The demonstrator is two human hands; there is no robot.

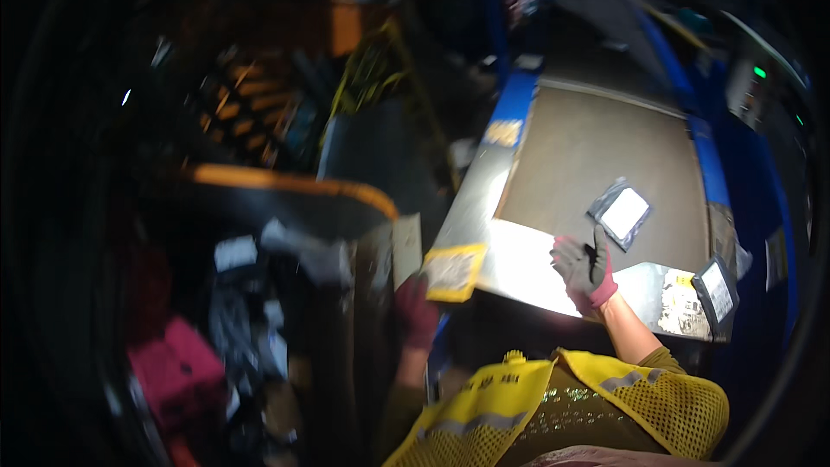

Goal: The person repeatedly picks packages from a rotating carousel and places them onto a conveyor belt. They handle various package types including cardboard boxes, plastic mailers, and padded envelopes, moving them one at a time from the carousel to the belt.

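A yellow parcel [456, 273] with a pale label is gripped by my left hand [417, 307] at the left edge of the metal conveyor end. Both my hands wear gloves, dark grey with pink cuffs. Over the bright metal plate [527, 264] hovers my right hand [585, 271], empty, its fingers stretched out. Just beyond its fingertips a dark plastic mailer [621, 212] with a white label lies on the belt [605, 147]. Some blur hides the exact grip of my left fingers.
Another dark labelled mailer [716, 291] rests at the right corner of the metal edge. Blue side rails [515, 97] flank the belt. To my left, several bagged parcels [238, 294] and a pink box [177, 366] sit in a dark area behind an orange rail [285, 180].
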